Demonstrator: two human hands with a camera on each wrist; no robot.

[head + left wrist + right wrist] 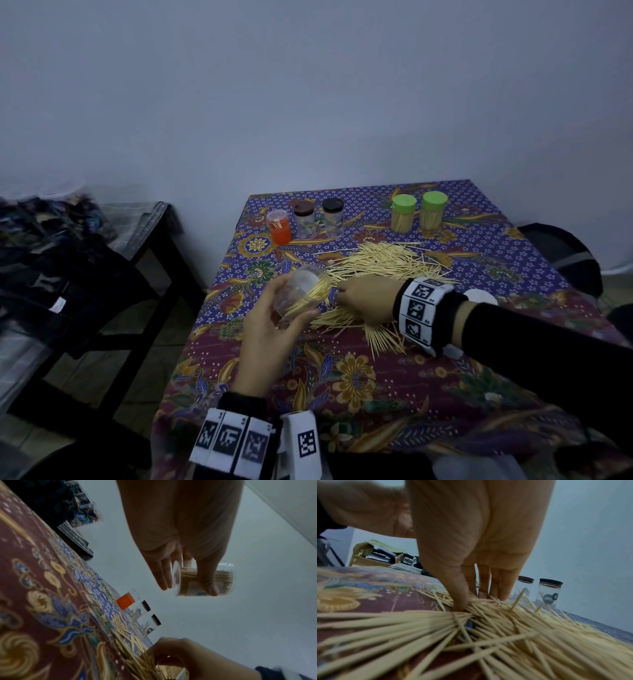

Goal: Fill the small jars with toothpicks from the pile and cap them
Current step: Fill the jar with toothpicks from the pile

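My left hand (298, 301) grips a clear lidless jar (303, 286) tilted on its side above the table's left part; a bundle of toothpicks lies inside it. The left wrist view shows the thumb across the jar (224, 577) and fingers behind it. Just right of it, my right hand (342, 291) is pressed into the loose toothpick pile (383, 260). In the right wrist view the thumb and fingers (483, 586) pinch a bunch of the pile (505, 628) against the cloth.
At the back stand an orange jar (279, 226), two dark-lidded jars (304, 219) (332, 217) holding few toothpicks, and two full green-lidded jars (404, 212) (433, 209). A white lid (479, 296) lies behind my right wrist. A dark side table (147, 240) stands to the left.
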